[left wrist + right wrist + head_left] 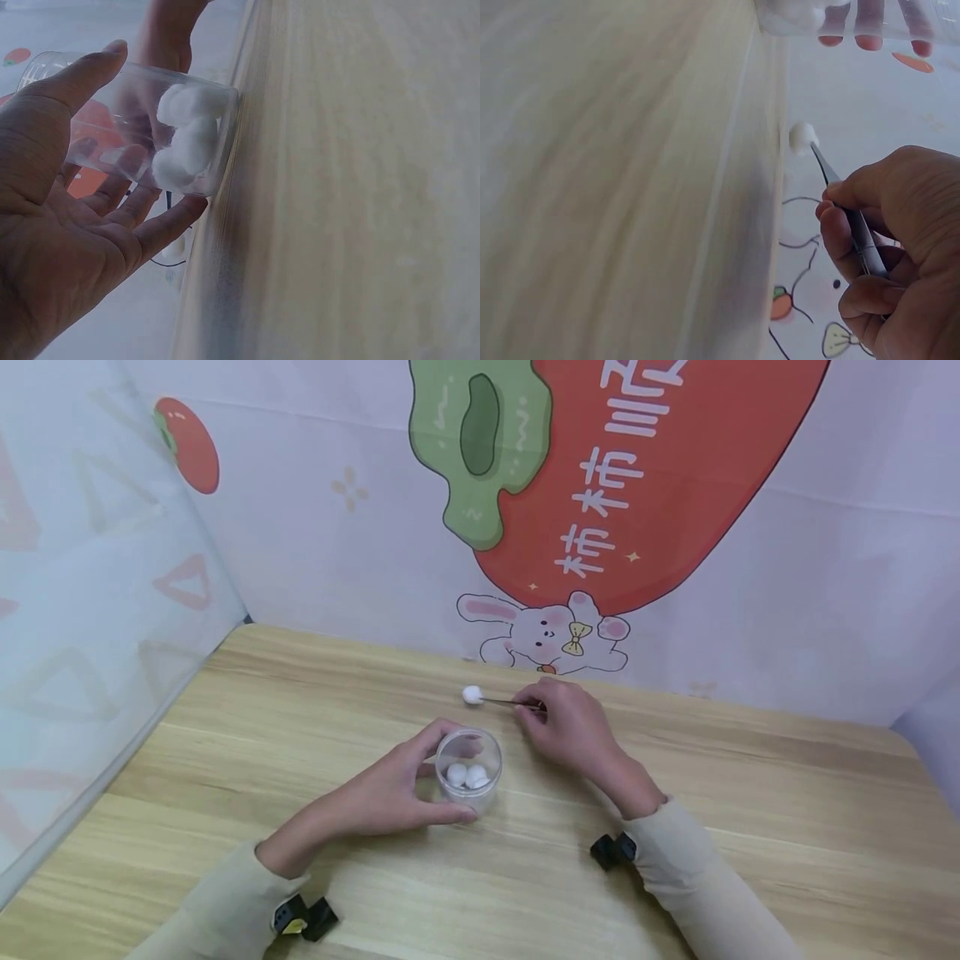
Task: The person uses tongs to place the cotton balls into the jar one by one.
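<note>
My left hand (390, 789) holds a clear plastic jar (124, 86), thumb on one side and fingers on the other. The jar stands upright on the table, its mouth uncovered. Several white cotton balls (196, 142) lie at its bottom. Beyond the jar, my right hand (566, 727) pinches a pair of metal tweezers (861, 238) between thumb and fingers. A single cotton ball (472, 695) is at the tweezers' tips, just past the jar's far side. Whether that ball touches the table I cannot tell.
The wooden table (300, 685) runs back to a printed cloth (300, 543) with a large persimmon and a rabbit. Another patterned cloth (82, 610) hangs along the left edge. Small black devices (306, 917) are worn at both wrists.
</note>
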{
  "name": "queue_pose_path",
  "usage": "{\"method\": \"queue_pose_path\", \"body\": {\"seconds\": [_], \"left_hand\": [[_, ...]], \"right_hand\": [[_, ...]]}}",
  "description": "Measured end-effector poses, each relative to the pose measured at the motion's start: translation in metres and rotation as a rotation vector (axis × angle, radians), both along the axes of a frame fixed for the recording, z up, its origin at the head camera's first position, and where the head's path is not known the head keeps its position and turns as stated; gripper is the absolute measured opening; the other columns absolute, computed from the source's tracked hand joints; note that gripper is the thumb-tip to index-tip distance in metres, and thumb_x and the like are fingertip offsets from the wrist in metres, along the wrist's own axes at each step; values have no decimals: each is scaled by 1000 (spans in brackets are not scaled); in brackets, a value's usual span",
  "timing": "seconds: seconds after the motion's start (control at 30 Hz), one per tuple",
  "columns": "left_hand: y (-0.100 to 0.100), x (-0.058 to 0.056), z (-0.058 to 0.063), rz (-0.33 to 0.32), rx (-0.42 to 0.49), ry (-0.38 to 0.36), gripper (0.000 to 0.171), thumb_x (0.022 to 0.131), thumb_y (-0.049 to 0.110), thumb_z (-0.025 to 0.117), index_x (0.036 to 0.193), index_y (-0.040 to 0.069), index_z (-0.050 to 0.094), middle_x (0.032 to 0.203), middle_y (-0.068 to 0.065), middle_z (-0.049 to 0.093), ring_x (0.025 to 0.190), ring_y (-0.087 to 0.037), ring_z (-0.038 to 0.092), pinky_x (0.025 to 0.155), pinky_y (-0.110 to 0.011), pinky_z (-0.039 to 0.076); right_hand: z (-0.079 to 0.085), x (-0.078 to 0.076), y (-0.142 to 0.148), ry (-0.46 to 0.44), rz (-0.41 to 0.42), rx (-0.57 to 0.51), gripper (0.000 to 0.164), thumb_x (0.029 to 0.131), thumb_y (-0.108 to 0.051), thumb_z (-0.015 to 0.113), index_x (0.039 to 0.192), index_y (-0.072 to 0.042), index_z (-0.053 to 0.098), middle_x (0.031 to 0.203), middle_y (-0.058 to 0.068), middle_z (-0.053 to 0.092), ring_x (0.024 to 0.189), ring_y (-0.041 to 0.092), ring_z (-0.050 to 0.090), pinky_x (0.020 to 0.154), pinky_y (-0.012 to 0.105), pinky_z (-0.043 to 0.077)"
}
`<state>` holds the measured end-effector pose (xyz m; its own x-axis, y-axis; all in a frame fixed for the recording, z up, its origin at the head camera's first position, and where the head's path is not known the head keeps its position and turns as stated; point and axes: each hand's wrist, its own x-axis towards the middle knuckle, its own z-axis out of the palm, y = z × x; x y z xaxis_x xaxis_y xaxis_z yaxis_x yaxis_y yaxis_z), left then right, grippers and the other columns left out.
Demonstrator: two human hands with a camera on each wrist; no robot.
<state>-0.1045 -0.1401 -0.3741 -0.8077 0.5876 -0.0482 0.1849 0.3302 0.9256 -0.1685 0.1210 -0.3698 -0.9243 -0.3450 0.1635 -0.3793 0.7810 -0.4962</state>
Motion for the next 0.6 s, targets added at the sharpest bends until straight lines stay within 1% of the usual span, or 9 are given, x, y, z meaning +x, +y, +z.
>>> {"method": "queue_pose_path", "body": {"seconds": [0.17,0.33,0.6], "left_hand": [[1,-1,0,3,-15,9,75,83,31,93,142,29,47,145,8,59,141,-11,56,120,-41,52],[2,-2,1,15,-24,10,76,82,32,94,142,30,47,145,9,58,139,-12,57,118,-40,54],[3,1,1,23,-36,6,74,82,32,94,140,31,47,144,9,60,139,-11,58,118,-38,54]], "right_hand": [[5,11,19,27,-27,12,14,96,-13,77,109,-10,82,95,5,77,81,18,62,71,31,54],[8,24,40,77,-28,-5,12,95,-9,77,105,-8,82,92,5,76,78,16,61,68,28,53],[14,46,62,95,-20,-54,11,94,-6,78,102,-10,82,87,0,73,76,11,58,65,23,50]]}}
